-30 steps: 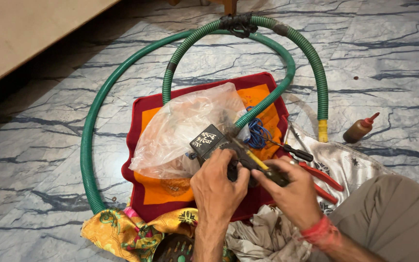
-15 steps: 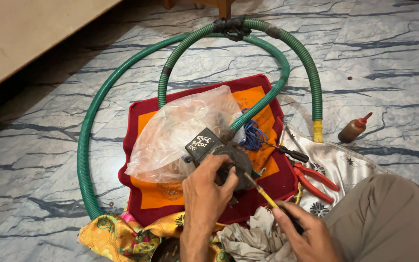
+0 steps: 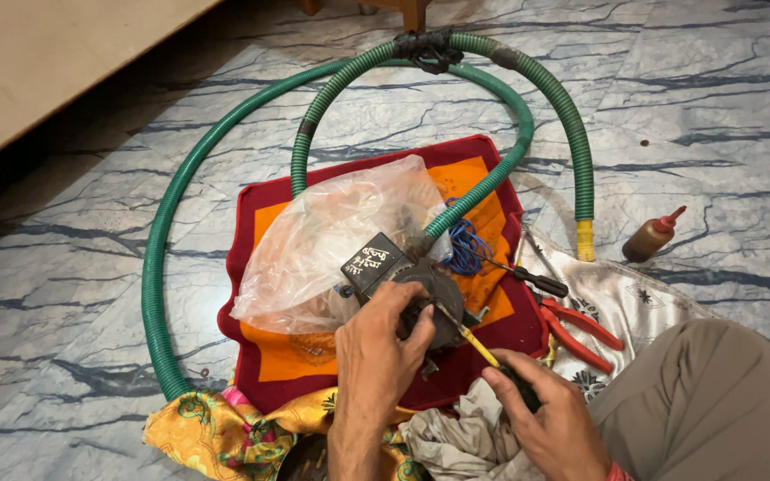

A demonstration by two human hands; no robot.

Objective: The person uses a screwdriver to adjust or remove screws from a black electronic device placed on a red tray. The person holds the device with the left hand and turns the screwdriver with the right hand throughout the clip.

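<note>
My left hand (image 3: 378,356) grips a dark round pump motor (image 3: 425,289) with a black box on top, resting on a maroon and orange cloth (image 3: 314,352). My right hand (image 3: 550,419) holds a screwdriver (image 3: 474,343) with a yellow shaft and dark handle, its tip against the motor's face near my left fingers. A clear plastic bag (image 3: 331,236) lies over the motor's left side. A green ribbed hose (image 3: 225,151) runs from the motor and coils round the cloth.
Red-handled pliers (image 3: 581,330) and a black-handled tool (image 3: 532,281) lie on a white patterned cloth at the right. A brown bottle with a red nozzle (image 3: 652,236) lies on the marble floor. Blue wire (image 3: 465,245), yellow fabric (image 3: 225,432), my trouser leg (image 3: 715,401).
My right hand has drawn back from the motor toward me, now holding the screwdriver at its handle with the tip on the motor. The left hand stays on the motor.
</note>
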